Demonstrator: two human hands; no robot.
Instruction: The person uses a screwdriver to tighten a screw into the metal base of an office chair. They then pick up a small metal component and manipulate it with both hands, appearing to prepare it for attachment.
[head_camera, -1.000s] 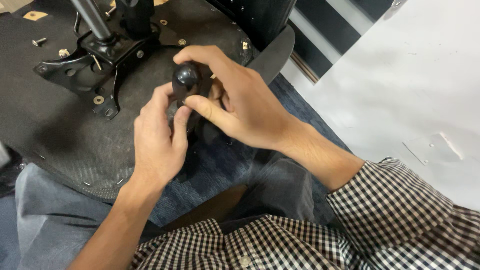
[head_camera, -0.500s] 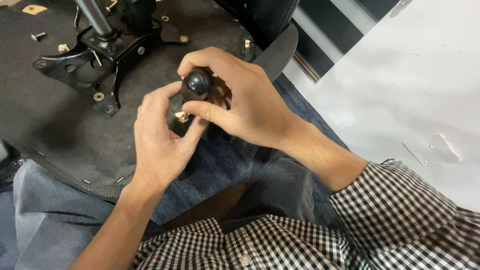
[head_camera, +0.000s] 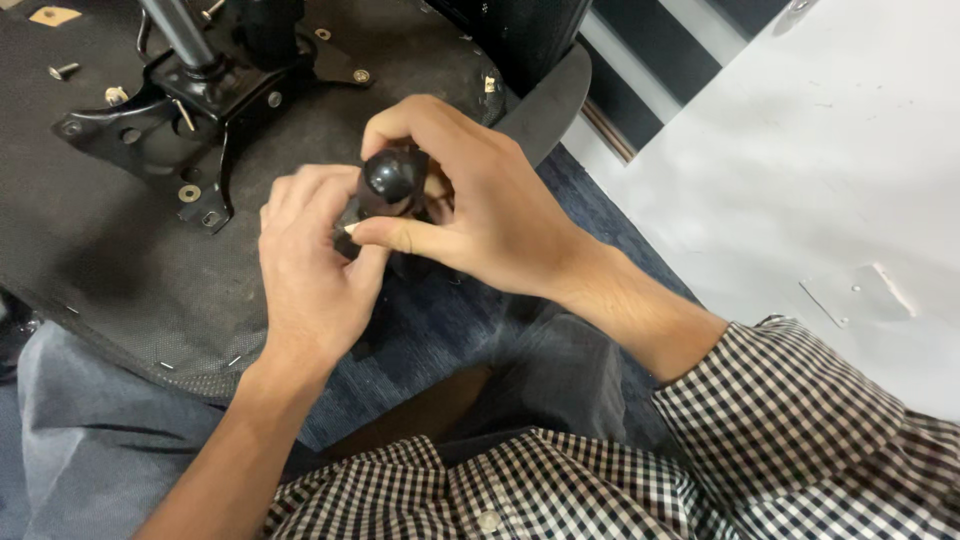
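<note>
Both hands are closed around a small black part with a rounded glossy knob (head_camera: 390, 178) on top, held over my lap. My left hand (head_camera: 310, 275) cups it from below and the left, fingers curled against its underside. My right hand (head_camera: 470, 205) wraps over it from the right, thumb and forefinger pinching near the knob. Most of the part's body is hidden by my fingers. Just behind lies the upturned underside of an office chair seat (head_camera: 100, 260).
A black metal mechanism plate (head_camera: 200, 95) with a gas-lift column (head_camera: 175, 30) is bolted to the seat underside. Loose screws (head_camera: 65, 70) and washers (head_camera: 188, 193) lie on the seat. A white panel (head_camera: 800, 170) stands to the right. Blue carpet (head_camera: 450, 330) shows below.
Both hands with the black part have shifted slightly to the right and away from me; the grip looks much the same.
</note>
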